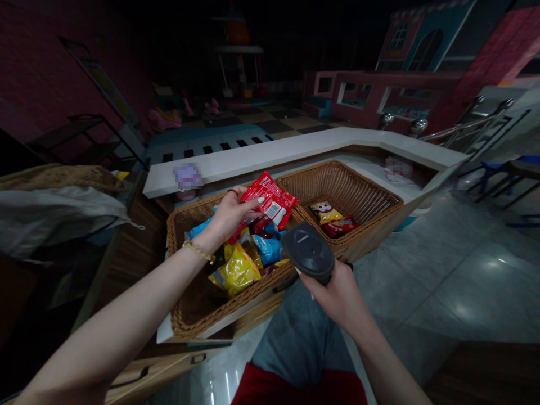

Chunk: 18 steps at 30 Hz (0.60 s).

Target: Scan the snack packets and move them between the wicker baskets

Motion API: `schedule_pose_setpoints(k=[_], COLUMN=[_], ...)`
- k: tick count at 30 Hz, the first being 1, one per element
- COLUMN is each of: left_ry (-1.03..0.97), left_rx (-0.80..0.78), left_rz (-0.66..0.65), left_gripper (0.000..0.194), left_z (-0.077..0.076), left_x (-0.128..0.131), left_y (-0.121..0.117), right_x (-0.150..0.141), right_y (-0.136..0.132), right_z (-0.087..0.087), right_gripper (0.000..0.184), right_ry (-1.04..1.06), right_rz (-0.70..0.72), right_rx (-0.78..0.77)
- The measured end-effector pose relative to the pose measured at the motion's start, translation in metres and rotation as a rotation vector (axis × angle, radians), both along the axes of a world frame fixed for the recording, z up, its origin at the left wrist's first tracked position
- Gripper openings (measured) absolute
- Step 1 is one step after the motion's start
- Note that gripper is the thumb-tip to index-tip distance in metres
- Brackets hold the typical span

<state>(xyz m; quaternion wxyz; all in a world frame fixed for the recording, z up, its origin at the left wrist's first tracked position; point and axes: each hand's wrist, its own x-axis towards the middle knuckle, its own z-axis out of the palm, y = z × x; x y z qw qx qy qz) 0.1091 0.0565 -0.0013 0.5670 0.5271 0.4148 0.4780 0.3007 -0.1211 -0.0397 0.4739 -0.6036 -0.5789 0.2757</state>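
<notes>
My left hand [230, 216], with a beaded bracelet at the wrist, pinches a red snack packet [270, 199] above a woven wicker basket [219, 304]. That basket is heaped with snack bags, among them a yellow bag [235, 271] and a blue bag [266, 249]. My right hand [337, 295] grips a black handheld barcode scanner [307, 253], its head close to the baskets' shared rim. A second wicker basket [341, 183] stands to the right, holding a few small snack packets [331, 219]. The scanner hides part of the rim between the baskets.
A white counter top [270, 152] curves behind the baskets, with a blurred purple object [188, 175] on it. A grey cloth [54, 216] lies at the left. Grey tile floor [442, 264] spreads to the right, and my jeans-clad knees show below.
</notes>
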Motion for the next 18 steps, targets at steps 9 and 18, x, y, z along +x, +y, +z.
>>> schedule_pose_setpoints(k=[9,18], left_ry=[-0.036,0.091], left_rx=[0.009,0.273], left_rz=[-0.054,-0.425], left_gripper=[0.034,0.031], left_z=[0.008,0.04], left_x=[0.009,0.031], left_y=[0.002,0.0], right_x=[0.006,0.019], right_y=[-0.004,-0.011], right_z=[-0.001,-0.006], right_gripper=[0.019,0.013], right_ry=[0.01,0.005], right_rz=[-0.017,-0.051], right_rx=[-0.011,-0.003])
